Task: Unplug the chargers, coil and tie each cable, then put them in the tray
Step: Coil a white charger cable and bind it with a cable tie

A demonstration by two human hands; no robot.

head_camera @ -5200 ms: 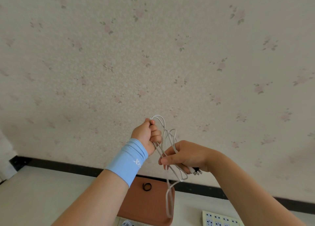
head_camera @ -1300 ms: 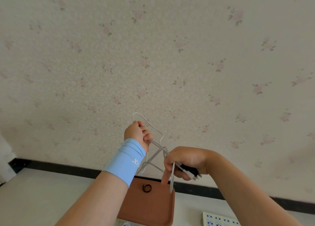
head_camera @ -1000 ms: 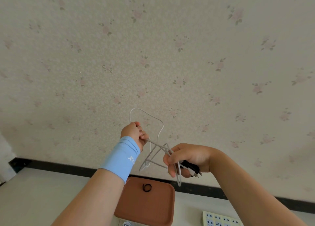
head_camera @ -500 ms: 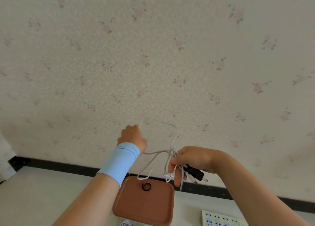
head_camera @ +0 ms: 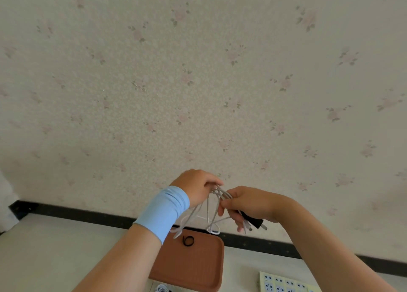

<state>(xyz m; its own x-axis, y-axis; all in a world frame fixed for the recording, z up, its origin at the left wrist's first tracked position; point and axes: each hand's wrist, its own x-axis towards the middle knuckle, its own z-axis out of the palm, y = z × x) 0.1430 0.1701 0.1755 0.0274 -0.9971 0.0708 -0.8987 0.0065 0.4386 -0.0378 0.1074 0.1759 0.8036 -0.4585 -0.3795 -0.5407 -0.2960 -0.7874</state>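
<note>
Both hands are up in front of the flowered wallpaper (head_camera: 198,82), meeting close together over the desk (head_camera: 44,252). The left hand (head_camera: 196,185), with a light blue wristband (head_camera: 164,211) on its wrist, has its grip closed on the top of the white cable (head_camera: 208,212), fingertips pinching the bunched strands. The right hand (head_camera: 246,203) sits just beside it, grip curled round the same strands lower down, with the black plug (head_camera: 253,221) poking out from under its fingers, metal prongs pointing right. Loose loops of the cable hang between the two hands, and the lowest loops dangle above the far edge of the brown tray (head_camera: 193,267). The tray lies flat on the desk below the hands, near the dark baseboard (head_camera: 66,213). A small black band (head_camera: 187,240) rests in the tray's far left corner, apart from the cable. Off to the right, at the bottom edge, there's a white power strip (head_camera: 284,284) on the desk, and just in front of the tray a bit of another white coil (head_camera: 161,288) peeks in, mostly cut off.
</note>
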